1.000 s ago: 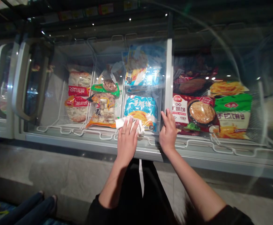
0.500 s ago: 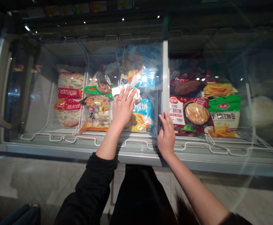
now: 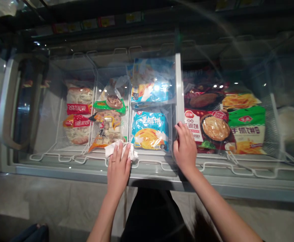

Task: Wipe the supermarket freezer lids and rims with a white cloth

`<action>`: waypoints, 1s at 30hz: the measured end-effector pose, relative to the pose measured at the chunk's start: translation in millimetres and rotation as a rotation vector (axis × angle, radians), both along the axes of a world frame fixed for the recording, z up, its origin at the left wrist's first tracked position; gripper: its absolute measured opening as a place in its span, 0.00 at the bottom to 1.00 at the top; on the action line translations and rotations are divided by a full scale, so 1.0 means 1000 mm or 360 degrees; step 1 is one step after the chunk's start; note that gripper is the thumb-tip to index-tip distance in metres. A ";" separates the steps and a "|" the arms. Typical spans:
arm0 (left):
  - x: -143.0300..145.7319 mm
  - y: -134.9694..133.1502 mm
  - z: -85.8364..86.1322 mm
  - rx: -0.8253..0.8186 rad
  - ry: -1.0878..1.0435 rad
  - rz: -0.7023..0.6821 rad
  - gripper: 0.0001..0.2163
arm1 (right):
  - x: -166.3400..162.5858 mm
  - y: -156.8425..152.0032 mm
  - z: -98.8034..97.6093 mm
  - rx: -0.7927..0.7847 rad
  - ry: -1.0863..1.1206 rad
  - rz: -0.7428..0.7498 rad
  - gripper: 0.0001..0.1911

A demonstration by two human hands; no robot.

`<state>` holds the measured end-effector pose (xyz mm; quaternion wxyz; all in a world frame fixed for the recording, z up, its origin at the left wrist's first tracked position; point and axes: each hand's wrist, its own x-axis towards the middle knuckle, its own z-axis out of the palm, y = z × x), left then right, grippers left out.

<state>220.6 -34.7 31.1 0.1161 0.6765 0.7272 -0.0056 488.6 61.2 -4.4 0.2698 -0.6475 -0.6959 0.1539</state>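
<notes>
My left hand presses a crumpled white cloth flat against the freezer's glass lid, near its front edge. Its fingers are stretched over the cloth, and a ring shows on one of them. My right hand rests on the glass with extended fingers, beside the lid's vertical frame bar, and holds nothing. Under the glass, between the hands, lies a blue bag of flatbread. An orange-edged bag of frozen food is just beyond the cloth.
White wire baskets divide the food inside the freezer. Red dumpling bags lie left; a red pancake bag and green flatbread bag lie right. A curved grey handle is at far left. Someone's legs show at lower left.
My left hand has slid the cloth toward me and slightly left, from over the blue bags to the lid's front. My right hand stays beside the frame bar. The view has shifted slightly.
</notes>
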 end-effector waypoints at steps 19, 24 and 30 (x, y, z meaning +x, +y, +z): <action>0.064 0.086 -0.018 0.0232 -0.0033 -0.0309 0.40 | -0.020 0.163 -0.005 0.0064 -0.0145 -0.0052 0.37; 0.054 0.157 -0.003 0.0253 -0.0079 -0.0510 0.32 | -0.022 0.163 -0.002 0.0055 -0.0126 -0.0094 0.37; 0.073 0.281 0.005 0.0280 -0.0187 -0.0574 0.25 | -0.021 0.158 -0.004 -0.0012 0.0093 -0.0345 0.40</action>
